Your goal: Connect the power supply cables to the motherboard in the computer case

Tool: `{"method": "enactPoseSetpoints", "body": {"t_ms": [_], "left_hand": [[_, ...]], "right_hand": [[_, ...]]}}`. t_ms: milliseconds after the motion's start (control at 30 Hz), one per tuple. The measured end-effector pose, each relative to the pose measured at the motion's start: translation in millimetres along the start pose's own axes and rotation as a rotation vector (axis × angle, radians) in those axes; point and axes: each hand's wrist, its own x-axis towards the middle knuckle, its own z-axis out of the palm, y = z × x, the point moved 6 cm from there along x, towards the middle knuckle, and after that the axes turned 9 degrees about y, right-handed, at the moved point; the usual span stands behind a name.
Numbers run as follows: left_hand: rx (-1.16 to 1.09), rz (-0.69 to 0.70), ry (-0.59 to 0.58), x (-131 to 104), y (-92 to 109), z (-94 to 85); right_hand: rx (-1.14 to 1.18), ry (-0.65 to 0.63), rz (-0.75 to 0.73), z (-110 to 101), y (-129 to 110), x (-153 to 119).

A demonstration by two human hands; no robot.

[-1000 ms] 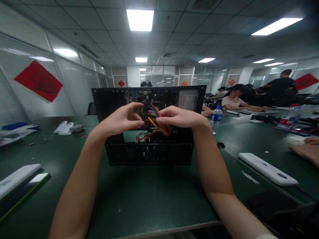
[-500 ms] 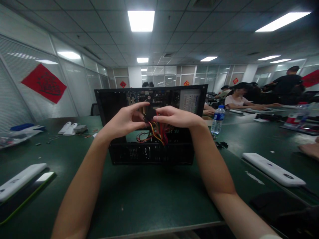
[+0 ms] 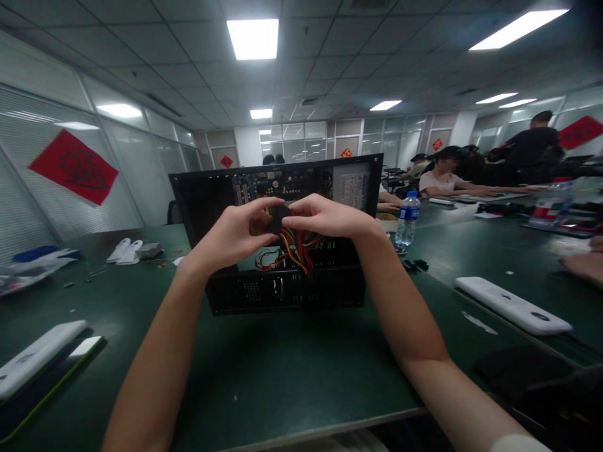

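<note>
An open black computer case (image 3: 287, 295) stands on the green table in front of me, its motherboard and a labelled power supply (image 3: 351, 188) showing inside. Between my hands is a dark connector piece (image 3: 281, 218), with red, yellow and black power cables (image 3: 301, 251) hanging below it. The thumb and fingers of my left hand (image 3: 235, 232) grip its left side. My right hand (image 3: 325, 216) pinches the same piece from the right, close to where the cables leave it. My fingers partly hide the piece, so its exact shape is unclear.
A water bottle (image 3: 407, 220) stands right of the case. White oblong devices lie on the right (image 3: 513, 306) and left (image 3: 42, 358), the left one beside a green-edged phone (image 3: 70, 383). White shoe-shaped items (image 3: 126, 251) sit at the back left. Other people (image 3: 445, 179) work at the far right.
The dark connector piece has turned slightly between my fingers, and my right hand's grip has shifted a little. The whole view has swung slightly to the right.
</note>
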Motion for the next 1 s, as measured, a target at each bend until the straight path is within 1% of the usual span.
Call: {"method": "enactPoseSetpoints", "body": {"t_ms": [200, 400, 500, 633, 767, 900, 1000], "left_hand": [[0.074, 0.036, 0.031, -1.1, 1.7, 1.5], [0.130, 0.093, 0.001, -2.0, 6.4, 7.8], [0.144, 0.090, 0.002, -1.4, 6.9, 7.9], [0.182, 0.069, 0.032, -0.6, 5.0, 5.4], [0.251, 0.042, 0.059, -1.4, 2.1, 4.2], [0.312, 0.036, 0.082, -2.2, 1.1, 4.9], [0.271, 0.019, 0.106, -1.6, 0.6, 5.6]], "right_hand": [[-0.036, -0.010, -0.032, 2.9, -1.1, 2.2], [-0.071, -0.061, -0.061, 4.5, 1.0, 1.6], [-0.090, -0.057, -0.067, 5.3, -0.1, 1.6], [-0.076, -0.045, -0.065, 9.1, -0.8, 4.1], [-0.045, -0.064, -0.084, 15.2, 2.9, 8.6], [-0.049, -0.011, -0.066, 15.4, 7.0, 12.3], [-0.004, 0.027, -0.048, 14.3, 6.9, 12.9]]}}
